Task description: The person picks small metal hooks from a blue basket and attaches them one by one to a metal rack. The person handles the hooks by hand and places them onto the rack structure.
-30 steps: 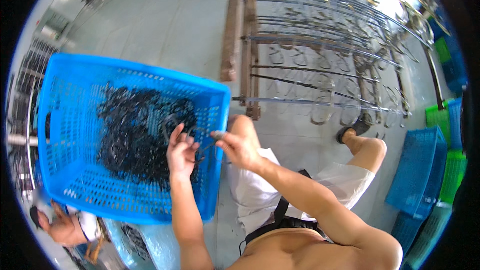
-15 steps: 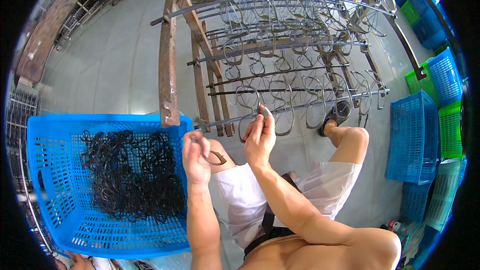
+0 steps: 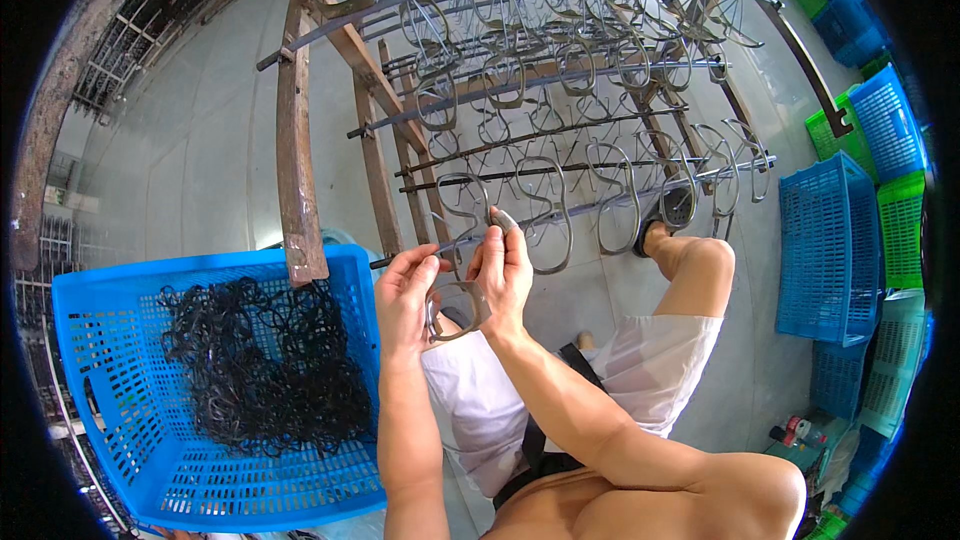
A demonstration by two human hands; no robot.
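Packages, labels, signs, screens: none visible among the crates, rack and floor; nothing of this kind to list.

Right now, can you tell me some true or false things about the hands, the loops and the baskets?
1. Both hands, left hand and right hand, hold a grey metal loop. True.
2. The big blue plastic basket holds red balls. False: it holds a tangle of black loops.
3. Grey loops hang on the metal rod rack. True.
4. The stacked baskets on the right are all yellow. False: they are blue and green.
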